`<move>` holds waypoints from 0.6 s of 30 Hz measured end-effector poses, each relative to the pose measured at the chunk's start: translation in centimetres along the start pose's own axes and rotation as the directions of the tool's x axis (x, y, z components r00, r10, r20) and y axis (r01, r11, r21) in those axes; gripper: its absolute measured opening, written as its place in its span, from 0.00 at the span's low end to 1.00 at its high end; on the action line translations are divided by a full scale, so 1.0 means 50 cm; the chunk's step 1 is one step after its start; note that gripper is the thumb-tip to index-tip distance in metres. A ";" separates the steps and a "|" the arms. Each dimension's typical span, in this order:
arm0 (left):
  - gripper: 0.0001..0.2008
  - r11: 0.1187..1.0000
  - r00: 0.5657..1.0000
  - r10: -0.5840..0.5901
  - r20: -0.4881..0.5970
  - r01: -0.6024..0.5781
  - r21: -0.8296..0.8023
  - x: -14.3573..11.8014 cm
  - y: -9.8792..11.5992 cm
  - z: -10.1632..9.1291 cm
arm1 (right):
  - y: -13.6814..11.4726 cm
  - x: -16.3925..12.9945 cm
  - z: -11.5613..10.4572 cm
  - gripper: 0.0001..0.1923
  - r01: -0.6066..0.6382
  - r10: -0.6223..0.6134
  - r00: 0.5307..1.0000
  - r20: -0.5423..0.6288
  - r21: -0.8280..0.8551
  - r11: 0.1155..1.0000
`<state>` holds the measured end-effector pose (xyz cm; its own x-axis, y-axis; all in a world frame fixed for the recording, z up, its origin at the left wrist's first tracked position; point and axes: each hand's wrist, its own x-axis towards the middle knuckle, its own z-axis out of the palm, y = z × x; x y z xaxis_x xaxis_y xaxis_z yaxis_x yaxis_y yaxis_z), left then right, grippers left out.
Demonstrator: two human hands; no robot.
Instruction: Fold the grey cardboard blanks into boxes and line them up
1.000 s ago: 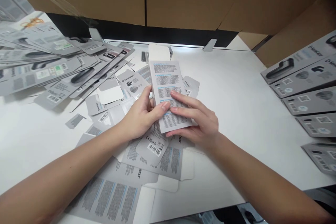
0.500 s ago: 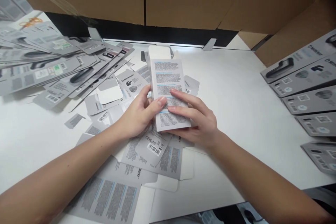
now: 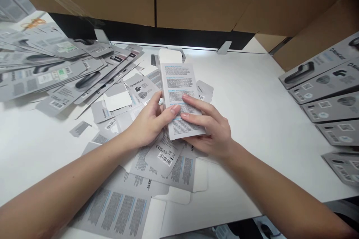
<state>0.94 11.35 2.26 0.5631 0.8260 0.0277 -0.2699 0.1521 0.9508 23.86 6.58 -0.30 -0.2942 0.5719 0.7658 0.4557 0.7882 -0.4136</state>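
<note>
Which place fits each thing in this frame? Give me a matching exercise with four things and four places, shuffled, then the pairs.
Things:
1. grey printed folded carton
2. fanned heap of flat grey carton blanks
3. row of grey assembled boxes
4. brown corrugated cardboard wall

Places:
A. far edge of the white table, standing behind it
B. right side of the table
C. between the left hand and right hand, in their grip
D. left side of the table

Pairs: 1-C, 2-D, 3-B, 4-A
</note>
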 end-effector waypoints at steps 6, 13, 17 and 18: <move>0.38 1.000 1.000 0.014 -0.004 -0.014 -0.001 0.002 -0.001 -0.001 | 0.006 -0.001 0.000 0.39 -0.035 0.035 0.999 0.017 0.010 0.999; 0.39 1.000 1.000 0.016 -0.024 -0.016 0.006 0.002 -0.005 -0.002 | 0.010 0.006 0.000 0.38 -0.017 0.017 1.000 0.001 0.012 1.000; 0.39 1.000 0.999 0.019 -0.036 -0.018 0.020 0.000 -0.009 -0.004 | 0.015 0.013 -0.006 0.47 0.048 -0.049 0.999 0.019 0.075 0.996; 0.39 1.000 0.999 0.019 -0.033 -0.018 0.020 0.000 -0.010 -0.005 | 0.017 0.014 -0.008 0.48 0.060 -0.062 0.998 0.021 0.081 0.995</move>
<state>0.85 11.41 1.73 0.5316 0.8462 0.0355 -0.2648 0.1263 0.9560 24.35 7.56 0.07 -0.3397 0.5267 0.7792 0.3678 0.8369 -0.4053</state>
